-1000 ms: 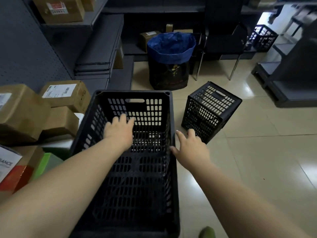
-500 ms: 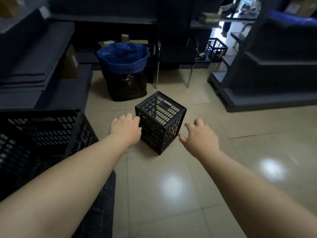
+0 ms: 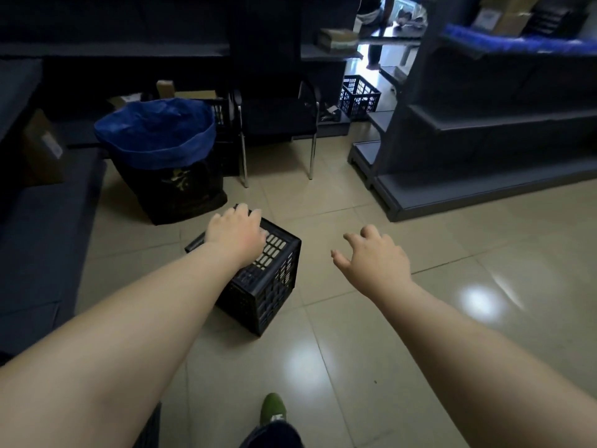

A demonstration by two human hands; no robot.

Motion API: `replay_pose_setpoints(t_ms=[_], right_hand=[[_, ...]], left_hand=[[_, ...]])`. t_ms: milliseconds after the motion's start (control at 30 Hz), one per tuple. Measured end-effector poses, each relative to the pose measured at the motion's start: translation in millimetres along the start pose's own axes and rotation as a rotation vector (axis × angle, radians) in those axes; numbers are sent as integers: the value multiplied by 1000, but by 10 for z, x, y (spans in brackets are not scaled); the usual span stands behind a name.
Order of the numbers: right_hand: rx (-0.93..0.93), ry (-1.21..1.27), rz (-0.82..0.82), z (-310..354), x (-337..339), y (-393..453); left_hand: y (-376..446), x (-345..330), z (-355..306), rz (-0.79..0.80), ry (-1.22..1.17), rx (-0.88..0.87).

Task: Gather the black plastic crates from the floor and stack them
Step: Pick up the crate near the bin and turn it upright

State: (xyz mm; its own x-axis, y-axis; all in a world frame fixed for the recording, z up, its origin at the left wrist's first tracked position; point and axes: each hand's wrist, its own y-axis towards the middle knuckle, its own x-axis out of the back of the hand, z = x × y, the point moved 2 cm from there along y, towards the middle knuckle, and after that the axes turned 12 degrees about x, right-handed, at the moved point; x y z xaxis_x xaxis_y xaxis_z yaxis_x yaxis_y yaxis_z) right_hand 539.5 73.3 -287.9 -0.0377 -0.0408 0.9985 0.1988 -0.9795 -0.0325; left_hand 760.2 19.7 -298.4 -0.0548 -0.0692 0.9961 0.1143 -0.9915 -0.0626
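Note:
A small black slotted crate stands on the tiled floor, turned with one corner toward me. My left hand lies flat on its top, with the fingertips at the far rim. My right hand hovers to the right of the crate, apart from it, fingers spread and empty. Another black crate sits far back on the floor beside the shelving. A dark corner at the bottom left edge may be the big crate; most of it is out of view.
A black bin with a blue liner stands just behind the small crate. A black chair is behind it. Grey shelving fills the right, and a low shelf base the left. My green shoe is below.
I turned away from the big crate, which has left the view. I came closer to the small crate; my left hand moved from beside it onto its top, and the right stays off it.

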Motion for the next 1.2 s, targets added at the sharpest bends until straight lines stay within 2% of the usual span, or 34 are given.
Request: replay_pose_setpoints(t_ms=[267, 400, 533, 800, 967, 1200], right_hand=[[19, 58, 55, -480, 106, 1375], [78, 34, 93, -702, -12, 1967], [167, 16, 131, -895, -142, 2656], [469, -54, 244, -945, -237, 3893], [519, -21, 329, -544, -472, 4533], [660, -38, 450, 148, -1162, 4879]], left_hand=[[1279, 161, -754, 13, -13, -110], [1742, 103, -896, 14, -5, -81], [2216, -48, -857, 63, -32, 54], [2641, -348, -712, 193, -168, 466], [2474, -690, -439, 261, -187, 636], [2361, -1321, 267, 414, -192, 911]])
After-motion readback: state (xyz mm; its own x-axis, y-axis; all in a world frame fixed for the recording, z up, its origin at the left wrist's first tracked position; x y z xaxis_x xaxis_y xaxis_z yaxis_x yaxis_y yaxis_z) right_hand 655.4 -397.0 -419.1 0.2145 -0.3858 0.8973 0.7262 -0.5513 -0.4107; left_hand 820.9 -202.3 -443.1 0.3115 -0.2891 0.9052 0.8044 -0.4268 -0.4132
